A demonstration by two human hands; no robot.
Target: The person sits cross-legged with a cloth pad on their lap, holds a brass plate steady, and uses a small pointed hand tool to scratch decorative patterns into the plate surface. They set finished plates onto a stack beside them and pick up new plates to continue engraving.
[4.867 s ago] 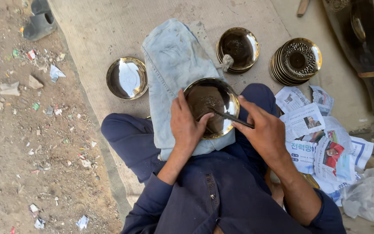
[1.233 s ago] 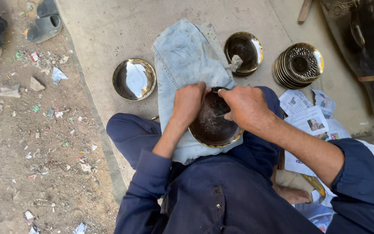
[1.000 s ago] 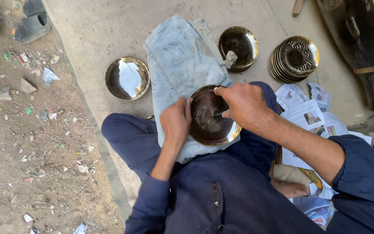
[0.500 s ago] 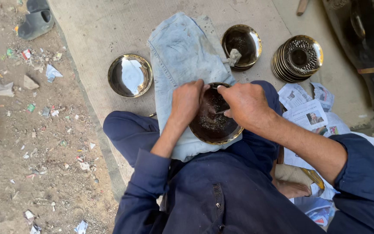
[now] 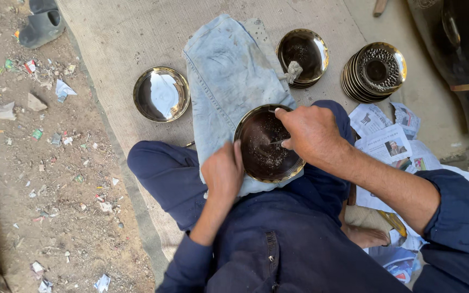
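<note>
Since half a second back the left hand (image 5: 222, 174) has slid off the top of the brass plate (image 5: 267, 144) down to its near-left rim, and the right hand (image 5: 311, 133) has moved a little further over the plate's far-right side.

Head view, the only one. Plate rests on a faded denim cloth (image 5: 229, 81) across the lap, tilted slightly toward the body. Its inner face is dark with grime or paste, speckled pale. Left hand curled, fingers hooked on the rim edge, thumb side up, bracing. Right hand clenched around a thin metal tool (image 5: 278, 142), only the tip showing under the knuckles, tip touching the plate's inner face near the middle.

Beyond the right hand: a dark bowl (image 5: 303, 51) with a rag wad (image 5: 294, 70) on its near rim, and further right a stack of plates (image 5: 374, 71). Beyond the left hand: one clean shiny plate (image 5: 161, 93) on the burlap mat (image 5: 131, 32). Newspaper sheets (image 5: 386, 144) lie just right of the right forearm.

Judgement on doing this well: keep the left grip firm so the plate cannot spin, hold the tool at a low angle, use short even strokes, and rotate the plate in small turns instead of overreaching. Too steep a tip could gouge the brass.
</note>
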